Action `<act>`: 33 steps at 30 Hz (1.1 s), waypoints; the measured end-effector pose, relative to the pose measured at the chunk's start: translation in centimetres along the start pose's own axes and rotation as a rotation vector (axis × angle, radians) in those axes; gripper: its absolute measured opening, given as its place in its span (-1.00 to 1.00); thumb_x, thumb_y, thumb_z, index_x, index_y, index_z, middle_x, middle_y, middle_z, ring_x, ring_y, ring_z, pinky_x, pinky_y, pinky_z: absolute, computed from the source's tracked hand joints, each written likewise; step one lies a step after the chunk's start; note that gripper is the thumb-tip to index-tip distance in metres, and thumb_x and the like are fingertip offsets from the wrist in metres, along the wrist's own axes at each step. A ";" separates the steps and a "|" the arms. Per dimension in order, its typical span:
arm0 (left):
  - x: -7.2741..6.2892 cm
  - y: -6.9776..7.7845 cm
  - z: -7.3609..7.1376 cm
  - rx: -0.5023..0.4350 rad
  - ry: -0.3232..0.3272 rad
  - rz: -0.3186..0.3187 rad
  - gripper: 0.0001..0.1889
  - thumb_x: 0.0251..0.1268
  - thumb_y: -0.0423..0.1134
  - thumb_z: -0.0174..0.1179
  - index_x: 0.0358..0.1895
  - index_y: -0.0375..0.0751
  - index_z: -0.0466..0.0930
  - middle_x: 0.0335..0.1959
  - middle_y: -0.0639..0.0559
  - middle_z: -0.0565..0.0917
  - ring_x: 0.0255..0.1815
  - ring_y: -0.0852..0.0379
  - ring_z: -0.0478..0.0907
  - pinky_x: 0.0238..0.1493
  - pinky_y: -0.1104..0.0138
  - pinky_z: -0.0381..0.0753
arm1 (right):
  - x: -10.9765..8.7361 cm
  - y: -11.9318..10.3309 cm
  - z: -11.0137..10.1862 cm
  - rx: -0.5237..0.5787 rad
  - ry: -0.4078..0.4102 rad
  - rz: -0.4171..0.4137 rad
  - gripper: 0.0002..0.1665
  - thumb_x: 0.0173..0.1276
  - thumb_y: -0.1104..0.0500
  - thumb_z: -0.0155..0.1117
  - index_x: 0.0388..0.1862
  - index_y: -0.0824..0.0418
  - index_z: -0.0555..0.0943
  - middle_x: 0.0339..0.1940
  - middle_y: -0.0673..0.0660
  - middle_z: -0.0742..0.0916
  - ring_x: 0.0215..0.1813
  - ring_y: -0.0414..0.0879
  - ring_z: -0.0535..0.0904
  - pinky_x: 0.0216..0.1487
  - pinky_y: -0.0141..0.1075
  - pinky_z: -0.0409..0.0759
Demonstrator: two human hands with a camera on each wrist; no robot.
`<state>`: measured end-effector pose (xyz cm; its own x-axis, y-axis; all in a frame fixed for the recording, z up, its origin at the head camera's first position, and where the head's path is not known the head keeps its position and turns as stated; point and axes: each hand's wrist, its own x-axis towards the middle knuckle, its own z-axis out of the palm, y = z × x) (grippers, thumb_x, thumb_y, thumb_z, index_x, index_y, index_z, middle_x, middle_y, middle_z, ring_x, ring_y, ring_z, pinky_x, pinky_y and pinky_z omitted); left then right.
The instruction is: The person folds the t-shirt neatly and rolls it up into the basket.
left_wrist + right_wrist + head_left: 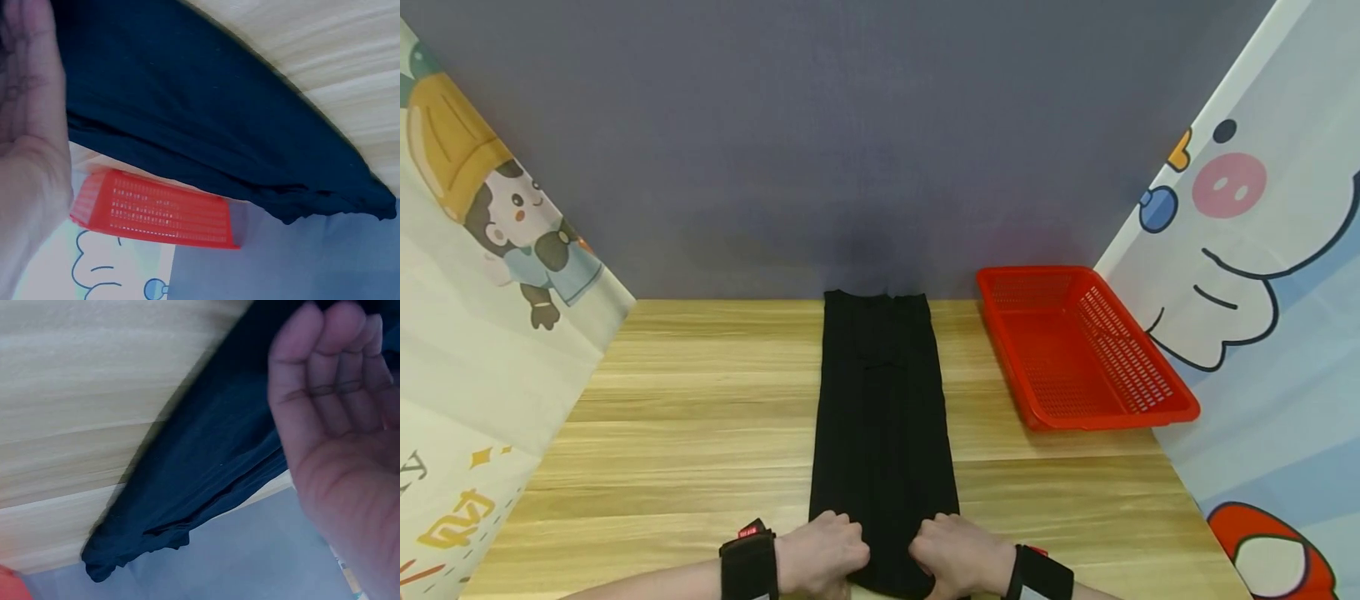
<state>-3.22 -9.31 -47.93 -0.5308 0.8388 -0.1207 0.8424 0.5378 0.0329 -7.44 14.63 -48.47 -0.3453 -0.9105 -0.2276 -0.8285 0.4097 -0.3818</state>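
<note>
A black folded garment (880,417) lies lengthwise on the table, its far end against the back wall and its near end between the two hands. My left hand (826,550) grips the near left edge of the cloth, fingers curled. Opposite it, my right hand (961,554) holds the near right edge, knuckles facing up. In the right wrist view, bent fingers (325,369) are seen against the dark fabric (206,437). The left wrist view shows only part of the palm (31,125) beside the cloth (187,94); its fingertips are out of frame.
A red plastic basket (1037,410) with perforated sides stands at the right of the wooden table (700,417). A grey wall (850,150) rises at the back, and printed cartoon panels flank the left and right sides. Each wrist wears a black band.
</note>
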 end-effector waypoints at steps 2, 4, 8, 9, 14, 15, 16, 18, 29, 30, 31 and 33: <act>0.0 0.2 0.3 0.015 0.023 -0.023 -0.66 -0.17 -0.04 0.48 -0.70 0.11 0.41 -0.66 0.29 0.44 -0.66 0.34 0.22 -0.66 0.45 0.02 | 0.0 -0.3 0.0 -0.023 -0.018 0.029 -0.45 0.12 -0.28 0.49 -0.70 0.01 0.45 -0.72 -0.26 0.27 -0.68 -0.41 0.15 -0.66 -0.53 0.10; 0.0 0.4 0.6 0.026 0.047 -0.053 -0.68 -0.14 -0.11 0.47 -0.69 0.09 0.43 -0.68 0.28 0.42 -0.68 0.35 0.17 -0.69 0.44 0.00 | 0.0 -0.7 0.1 -0.052 -0.030 0.059 -0.57 0.12 -0.14 0.51 -0.66 0.01 0.50 -0.68 -0.23 0.37 -0.64 -0.37 0.22 -0.61 -0.50 0.17; 0.1 0.9 1.3 0.070 0.075 -0.128 -0.75 -0.17 -0.16 0.47 -0.63 0.08 0.51 -0.67 0.26 0.48 -0.70 0.35 0.21 -0.74 0.41 0.06 | -0.2 -1.3 0.2 -0.088 -0.016 0.090 -0.75 0.02 0.12 0.47 -0.63 0.01 0.53 -0.63 -0.18 0.49 -0.58 -0.34 0.30 -0.54 -0.45 0.24; 0.1 1.0 1.4 0.085 0.074 -0.146 -0.76 -0.18 -0.15 0.48 -0.62 0.08 0.52 -0.65 0.26 0.51 -0.70 0.35 0.25 -0.75 0.40 0.09 | -0.2 -1.4 0.2 -0.085 -0.008 0.092 -0.76 -0.02 0.16 0.45 -0.65 0.01 0.51 -0.63 -0.18 0.48 -0.58 -0.34 0.29 -0.55 -0.46 0.23; 0.2 1.3 1.7 0.142 0.077 -0.198 -0.81 -0.11 -0.14 0.46 -0.56 0.08 0.58 -0.59 0.24 0.58 -0.67 0.30 0.39 -0.75 0.39 0.23 | -0.3 -1.5 0.1 -0.036 0.006 0.112 -0.74 -0.10 0.27 0.37 -0.70 0.03 0.45 -0.66 -0.20 0.41 -0.60 -0.35 0.25 -0.58 -0.49 0.20; 0.3 1.3 1.7 0.147 0.080 -0.199 -0.83 -0.06 -0.16 0.44 -0.55 0.08 0.58 -0.58 0.23 0.58 -0.66 0.30 0.40 -0.75 0.39 0.25 | -0.3 -1.5 0.1 -0.028 0.005 0.120 -0.76 -0.10 0.28 0.38 -0.69 0.04 0.47 -0.65 -0.20 0.42 -0.59 -0.35 0.27 -0.56 -0.49 0.22; 0.3 1.2 1.8 0.142 0.080 -0.201 -0.84 -0.01 -0.19 0.42 -0.53 0.08 0.59 -0.58 0.23 0.58 -0.66 0.30 0.40 -0.74 0.40 0.25 | -0.3 -1.5 0.0 -0.017 0.001 0.133 -0.78 -0.10 0.27 0.38 -0.66 0.05 0.50 -0.64 -0.19 0.45 -0.57 -0.35 0.29 -0.54 -0.48 0.24; 0.4 1.1 1.8 0.116 0.080 -0.207 -0.85 0.07 -0.26 0.38 -0.50 0.07 0.59 -0.57 0.22 0.58 -0.65 0.32 0.41 -0.74 0.41 0.27 | -0.3 -1.4 0.0 0.020 -0.011 0.164 -0.83 -0.06 0.28 0.40 -0.59 0.07 0.57 -0.60 -0.17 0.51 -0.54 -0.35 0.32 -0.51 -0.47 0.30; 0.4 -0.5 2.8 -0.207 0.124 -0.236 -0.87 0.17 -0.33 0.22 -0.47 -0.01 0.55 -0.60 0.21 0.57 -0.59 0.39 0.44 -0.66 0.46 0.28 | -0.1 -1.3 0.1 0.040 -0.004 0.223 -0.75 0.04 0.45 0.34 -0.38 0.12 0.62 -0.52 -0.11 0.61 -0.48 -0.35 0.43 -0.41 -0.44 0.46; 0.4 -0.6 2.9 -0.227 0.130 -0.229 -0.86 0.21 -0.28 0.19 -0.49 -0.01 0.53 -0.62 0.23 0.53 -0.61 0.42 0.40 -0.68 0.48 0.25 | 0.0 -1.3 0.1 0.038 -0.009 0.230 -0.75 0.05 0.44 0.34 -0.37 0.12 0.62 -0.52 -0.11 0.61 -0.47 -0.34 0.43 -0.40 -0.44 0.46; 0.3 -0.6 3.0 -0.239 0.137 -0.218 -0.83 0.25 -0.21 0.17 -0.51 0.00 0.50 -0.64 0.26 0.49 -0.64 0.44 0.34 -0.70 0.51 0.21 | 0.0 -1.3 0.2 0.038 -0.013 0.235 -0.75 0.06 0.44 0.34 -0.36 0.12 0.63 -0.51 -0.11 0.61 -0.46 -0.34 0.43 -0.39 -0.44 0.47; 0.2 -0.8 3.0 -0.260 0.142 -0.192 -0.76 0.31 -0.06 0.14 -0.52 0.02 0.46 -0.65 0.31 0.40 -0.66 0.47 0.23 -0.71 0.55 0.12 | 0.0 -1.2 0.2 0.036 -0.014 0.241 -0.75 0.07 0.43 0.34 -0.33 0.11 0.63 -0.50 -0.10 0.62 -0.44 -0.32 0.47 -0.37 -0.42 0.50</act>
<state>-3.70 -9.81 -50.97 -0.7005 0.7136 -0.0106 0.6838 0.6753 0.2763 -6.38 14.13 -48.26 -0.5249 -0.7851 -0.3289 -0.7062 0.6174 -0.3466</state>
